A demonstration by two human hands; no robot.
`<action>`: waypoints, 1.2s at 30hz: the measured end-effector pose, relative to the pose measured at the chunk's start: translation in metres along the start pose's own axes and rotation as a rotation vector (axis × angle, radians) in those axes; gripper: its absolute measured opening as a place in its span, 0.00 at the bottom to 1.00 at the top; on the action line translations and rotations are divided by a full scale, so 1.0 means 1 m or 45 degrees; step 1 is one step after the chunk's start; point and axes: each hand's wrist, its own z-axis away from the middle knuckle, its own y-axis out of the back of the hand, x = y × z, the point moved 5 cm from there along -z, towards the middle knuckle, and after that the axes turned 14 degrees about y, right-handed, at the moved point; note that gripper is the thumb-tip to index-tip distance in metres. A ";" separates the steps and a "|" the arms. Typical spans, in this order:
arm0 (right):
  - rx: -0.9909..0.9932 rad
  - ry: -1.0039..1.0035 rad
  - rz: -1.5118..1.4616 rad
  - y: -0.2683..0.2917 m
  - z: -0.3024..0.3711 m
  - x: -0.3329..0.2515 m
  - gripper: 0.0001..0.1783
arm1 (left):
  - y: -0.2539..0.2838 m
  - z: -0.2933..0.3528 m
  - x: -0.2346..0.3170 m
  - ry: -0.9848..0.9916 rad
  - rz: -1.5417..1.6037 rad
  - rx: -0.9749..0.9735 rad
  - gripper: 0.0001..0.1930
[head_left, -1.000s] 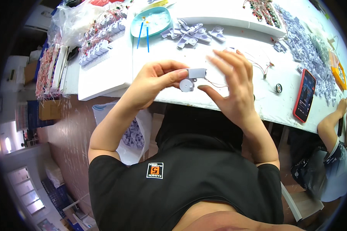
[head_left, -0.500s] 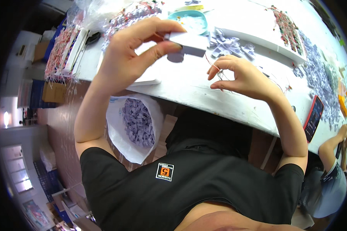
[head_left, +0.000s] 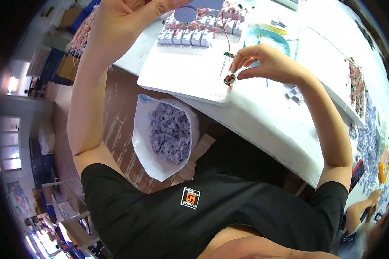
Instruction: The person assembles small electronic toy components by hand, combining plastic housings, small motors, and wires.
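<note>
My left hand [head_left: 132, 19] is raised at the top edge, its thumb and fingers closed on a pale grey plastic housing [head_left: 203, 3] with a round disc on its underside. The picture's edge cuts off part of this hand and the housing. From the housing a red wire [head_left: 225, 30] hangs down past a small green circuit board [head_left: 230, 55]. My right hand [head_left: 268, 62] pinches thin wires beside a small round circuit board [head_left: 229, 80], which dangles over the right edge of a white foam tray [head_left: 181, 71]. Rows of white plastic modules [head_left: 190, 38] with wires stand on that tray.
A light blue bowl [head_left: 251, 32] sits behind my right hand. Grey plastic parts fill a white bag [head_left: 143, 142] below the table edge. Bundled wires [head_left: 357, 86] lie at right, with a phone [head_left: 357, 173] and another person's arm [head_left: 361, 211] nearer.
The view has turned left, bringing the foam tray into sight. My left hand has carried the housing up to the top edge. My right hand has moved over the tray's edge with the wires.
</note>
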 end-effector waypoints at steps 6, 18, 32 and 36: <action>-0.009 0.107 -0.171 -0.016 -0.051 0.014 0.10 | 0.016 -0.014 -0.042 0.028 0.025 0.067 0.15; -0.056 0.133 -0.029 0.001 -0.097 0.031 0.10 | 0.031 -0.011 -0.043 -0.013 0.103 0.129 0.15; -0.085 0.655 0.984 0.051 -0.115 0.048 0.05 | -0.077 0.067 -0.129 0.387 0.674 0.646 0.16; -0.074 0.896 1.013 0.044 -0.114 0.056 0.07 | -0.105 0.087 -0.136 0.481 0.664 0.686 0.16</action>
